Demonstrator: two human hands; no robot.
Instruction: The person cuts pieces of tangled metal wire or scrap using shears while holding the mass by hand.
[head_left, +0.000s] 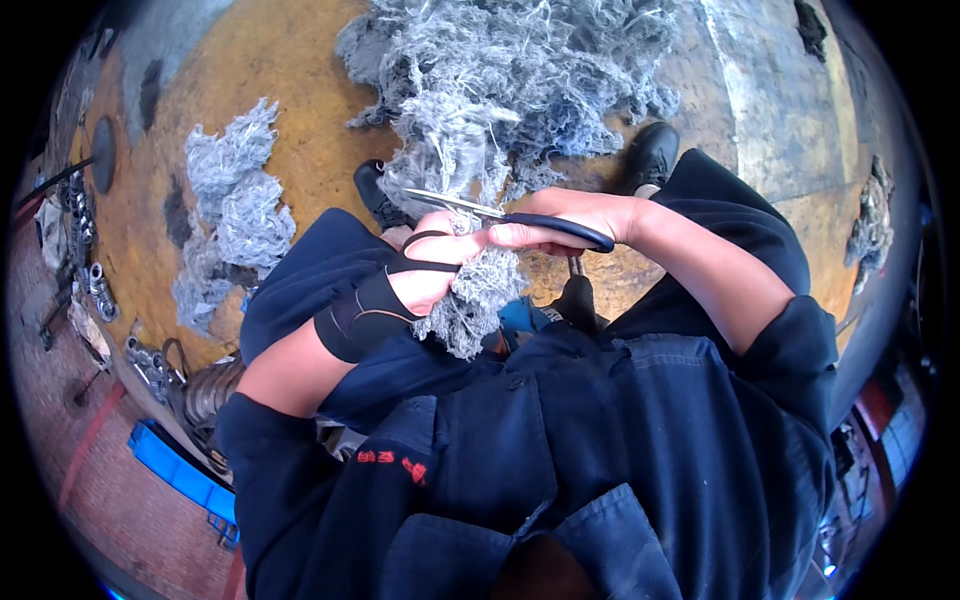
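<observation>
My right hand [565,215] grips a pair of scissors [560,229] with dark handles. Their metal blades point left, across my left hand and a bunch of grey fibre. My left hand [430,262], in a black wrist support [366,317], is closed on this shaggy grey fibre bunch [475,305]. One part of it hangs toward my lap, and more strands stretch away beyond the blades. Exactly how the fingers of both hands meet at the bunch is partly hidden. A large heap of the same grey fibre [530,65] lies just beyond my hands.
A smaller grey fibre clump [240,190] lies on the worn yellow-brown surface [310,95] at left. Metal parts [150,365] and a blue tray-like object [180,470] sit at lower left. My black shoes [652,155] flank the heap. Another fibre clump [872,225] is far right.
</observation>
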